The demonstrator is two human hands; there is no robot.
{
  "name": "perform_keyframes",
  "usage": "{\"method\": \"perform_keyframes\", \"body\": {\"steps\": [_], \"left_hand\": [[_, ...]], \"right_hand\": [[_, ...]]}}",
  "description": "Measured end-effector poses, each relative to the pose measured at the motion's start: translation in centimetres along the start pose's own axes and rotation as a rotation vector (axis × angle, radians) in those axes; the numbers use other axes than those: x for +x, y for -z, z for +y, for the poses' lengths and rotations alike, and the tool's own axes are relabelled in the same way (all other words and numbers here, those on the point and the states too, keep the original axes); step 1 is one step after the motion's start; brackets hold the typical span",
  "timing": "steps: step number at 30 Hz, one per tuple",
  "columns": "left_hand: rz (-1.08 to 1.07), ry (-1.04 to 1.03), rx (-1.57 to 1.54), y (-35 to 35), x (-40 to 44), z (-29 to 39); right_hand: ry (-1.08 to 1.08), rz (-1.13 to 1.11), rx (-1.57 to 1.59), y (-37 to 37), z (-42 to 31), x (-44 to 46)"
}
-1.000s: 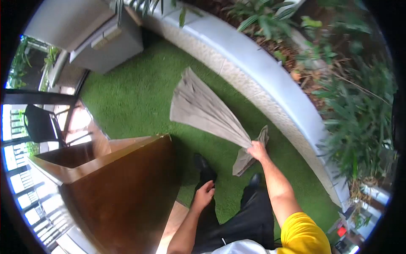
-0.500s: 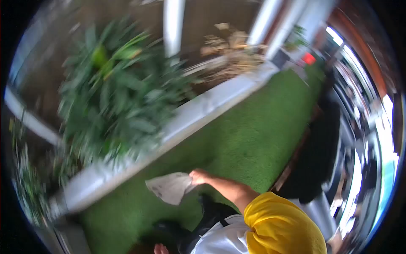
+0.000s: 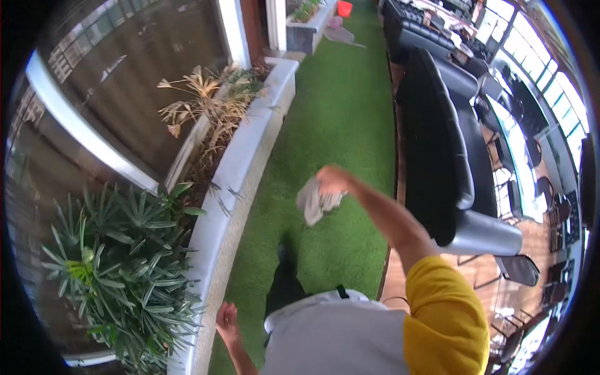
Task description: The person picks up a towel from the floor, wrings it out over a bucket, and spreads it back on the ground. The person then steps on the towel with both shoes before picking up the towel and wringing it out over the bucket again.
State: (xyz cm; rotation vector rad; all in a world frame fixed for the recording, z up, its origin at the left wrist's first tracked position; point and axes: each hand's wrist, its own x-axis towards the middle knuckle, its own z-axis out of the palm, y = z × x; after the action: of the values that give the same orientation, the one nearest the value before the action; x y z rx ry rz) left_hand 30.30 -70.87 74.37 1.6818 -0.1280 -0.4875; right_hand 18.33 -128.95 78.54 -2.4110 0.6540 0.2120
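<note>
A crumpled, pale grey cloth [image 3: 310,201] hangs from my right hand [image 3: 334,180], whose fingers are closed on its upper part. That arm reaches forward over the green carpet, so the cloth dangles above the floor. Low in the view, my left hand [image 3: 227,316] is raised beside the planter's ledge, with loosely bent fingers and nothing visible in it. Whether it touches the ledge [image 3: 211,269] I cannot tell. One dark-trousered leg shows below the cloth.
Green carpet [image 3: 340,106] runs ahead between the planter and a black sofa [image 3: 434,144]. A leafy plant [image 3: 134,275] and a dried plant [image 3: 209,109] grow on the left. Farther off are a red bucket [image 3: 344,9] and a glass-topped table [image 3: 515,150].
My view has swung to line up with the carpet strip. The cloth, spread out before, now hangs bunched in my right hand. More of my left hand shows.
</note>
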Motion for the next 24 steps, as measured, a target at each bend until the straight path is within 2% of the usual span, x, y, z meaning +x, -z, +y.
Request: {"method": "perform_keyframes", "body": {"steps": [1, 3, 6, 10, 11, 13, 15, 17, 18, 20, 22, 24], "left_hand": [[-0.044, -0.03, 0.035, -0.8, 2.5, -0.3], [-0.108, -0.071, 0.053, -3.1, 8.3, -1.2], [-0.147, -0.015, 0.033, -8.3, 16.0, 1.0], [-0.434, -0.153, 0.087, -21.5, 27.3, 8.1], [-0.554, -0.193, 0.062, -26.0, 30.4, 9.6], [-0.669, -0.188, 0.425, -37.8, 31.9, 18.8], [-0.975, -0.28, 0.187, -50.3, 33.6, 23.6], [-1.238, -0.519, 0.194, -63.5, 33.7, 28.4], [-1.368, -0.539, 0.164, -70.1, 32.5, 31.2], [-1.48, -0.733, 0.159, -83.0, 30.6, 34.0], [-1.38, -0.984, 0.172, -93.6, 27.5, 36.3], [-1.673, -0.758, 0.114, -102.7, 26.9, 37.0]], "right_hand": [[-0.106, 0.013, -0.07, 4.2, 0.5, 0.0], [-0.139, 0.207, -0.219, 10.9, 2.6, 0.1], [-0.286, 0.274, -0.083, 22.0, 4.1, -1.8], [-0.369, 0.483, -0.033, 31.0, 10.5, -3.1], [-0.362, 0.516, -0.023, 32.8, 11.7, -3.5], [-0.327, 0.598, 0.011, 35.9, 15.1, -3.8], [-0.274, 0.68, 0.07, 38.1, 19.1, -3.4], [-0.344, 0.666, 0.152, 40.7, 21.3, -2.9], [-0.375, 0.654, 0.195, 42.1, 22.1, -2.3], [-0.282, 0.682, 0.279, 44.2, 25.0, -1.0], [-0.28, 0.61, 0.307, 47.9, 28.1, 0.8], [-0.223, 0.563, 0.328, 52.0, 31.8, 2.2]]}}
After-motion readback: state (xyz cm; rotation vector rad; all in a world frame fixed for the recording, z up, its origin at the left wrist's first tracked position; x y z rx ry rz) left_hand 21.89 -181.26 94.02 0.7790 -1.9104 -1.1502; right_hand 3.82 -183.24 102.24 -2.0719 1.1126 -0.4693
